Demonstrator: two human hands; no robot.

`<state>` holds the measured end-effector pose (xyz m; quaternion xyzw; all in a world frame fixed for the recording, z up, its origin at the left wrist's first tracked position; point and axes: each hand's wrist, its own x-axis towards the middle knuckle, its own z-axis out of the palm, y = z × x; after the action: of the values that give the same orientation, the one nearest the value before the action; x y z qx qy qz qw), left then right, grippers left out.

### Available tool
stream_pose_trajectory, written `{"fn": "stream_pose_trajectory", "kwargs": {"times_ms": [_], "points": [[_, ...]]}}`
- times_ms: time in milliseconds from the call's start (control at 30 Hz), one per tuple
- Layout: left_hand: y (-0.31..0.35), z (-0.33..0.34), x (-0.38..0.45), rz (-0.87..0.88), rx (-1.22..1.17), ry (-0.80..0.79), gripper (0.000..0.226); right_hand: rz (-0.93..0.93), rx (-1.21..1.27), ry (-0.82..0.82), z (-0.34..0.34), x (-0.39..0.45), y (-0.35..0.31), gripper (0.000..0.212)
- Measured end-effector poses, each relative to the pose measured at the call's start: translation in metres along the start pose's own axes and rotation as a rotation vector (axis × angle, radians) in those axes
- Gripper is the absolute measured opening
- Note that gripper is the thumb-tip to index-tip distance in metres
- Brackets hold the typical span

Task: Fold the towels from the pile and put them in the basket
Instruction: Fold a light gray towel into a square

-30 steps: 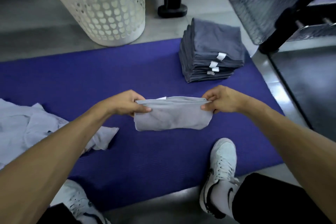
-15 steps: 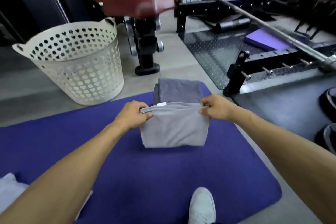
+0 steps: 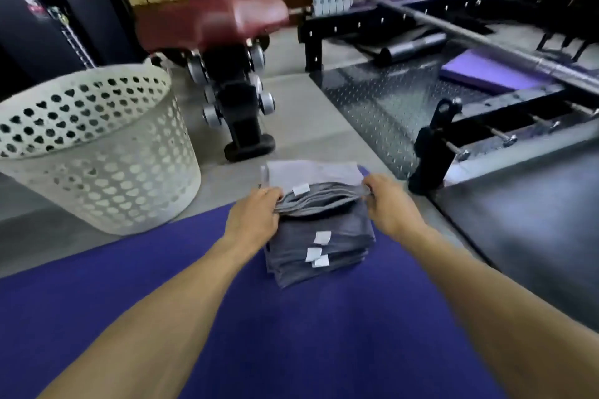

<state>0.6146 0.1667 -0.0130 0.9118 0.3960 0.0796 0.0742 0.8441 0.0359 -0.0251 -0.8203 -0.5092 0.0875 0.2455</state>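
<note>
The mat [image 3: 162, 301] was deep purple-blue and plain. At its far edge, the stack of folded towels [image 3: 319, 253] was dark grey with small white tags [image 3: 322, 237], and the top towel [image 3: 316, 180] was a paler lilac-grey. The basket [image 3: 107, 172] off the mat's far left was off-white, pierced all over with rows of holes. The floor [image 3: 291, 100] was pale grey, the bench pad [image 3: 210, 19] dark red, and the tread plate [image 3: 382, 107] silvery with a raised diamond pattern.

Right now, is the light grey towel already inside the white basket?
No, both hands hold the light grey towel on the folded stack, beside the basket.
</note>
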Motion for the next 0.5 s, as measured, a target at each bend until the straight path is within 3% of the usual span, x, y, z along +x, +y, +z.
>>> {"fn": "stream_pose_trajectory", "kwargs": {"times_ms": [100, 300, 367, 433, 500], "points": [[-0.006, 0.040, -0.022, 0.034, -0.003, -0.050, 0.031, 0.013, -0.089, -0.185, 0.046, -0.029, 0.034, 0.029], [-0.022, 0.047, -0.034, 0.131, -0.051, 0.014, 0.037, -0.182, -0.112, -0.071, 0.062, -0.040, 0.034, 0.055], [-0.025, 0.046, -0.037, 0.235, 0.033, 0.021, 0.056, -0.288, -0.184, -0.062, 0.064, -0.043, 0.029, 0.069], [-0.024, 0.048, -0.039, 0.304, 0.140, -0.081, 0.082, -0.320, -0.243, -0.098, 0.072, -0.047, 0.019, 0.084], [-0.022, 0.057, -0.040, 0.324, 0.214, -0.168, 0.091, -0.322, -0.283, -0.135, 0.085, -0.054, 0.009, 0.090]]}}
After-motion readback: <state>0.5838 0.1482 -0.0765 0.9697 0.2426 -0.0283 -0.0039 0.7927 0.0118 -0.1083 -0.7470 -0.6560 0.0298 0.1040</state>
